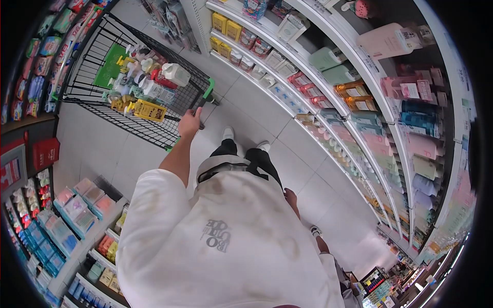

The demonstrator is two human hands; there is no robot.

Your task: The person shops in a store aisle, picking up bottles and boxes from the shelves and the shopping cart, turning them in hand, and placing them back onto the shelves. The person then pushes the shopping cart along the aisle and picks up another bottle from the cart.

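Note:
My left hand [189,123] is closed around the handle of a black wire shopping cart [136,134] with green trim. In the cart lie several pump bottles and packs, among them a yellow bottle [149,110], a white bottle [175,74] and a red bottle [162,78], beside a green panel [110,65]. My right hand [291,199] hangs at my side by the dark trousers, partly hidden by my shirt. Its fingers look loosely extended, and nothing is seen in them.
Curved by the lens, a long shelf [328,105] of bottles and boxes runs along the right. Packaged goods [49,49] line the left, with boxed packs [77,210] on a lower-left display. Behind me on the right is another person [321,241]. Grey floor tiles [303,154] lie underfoot.

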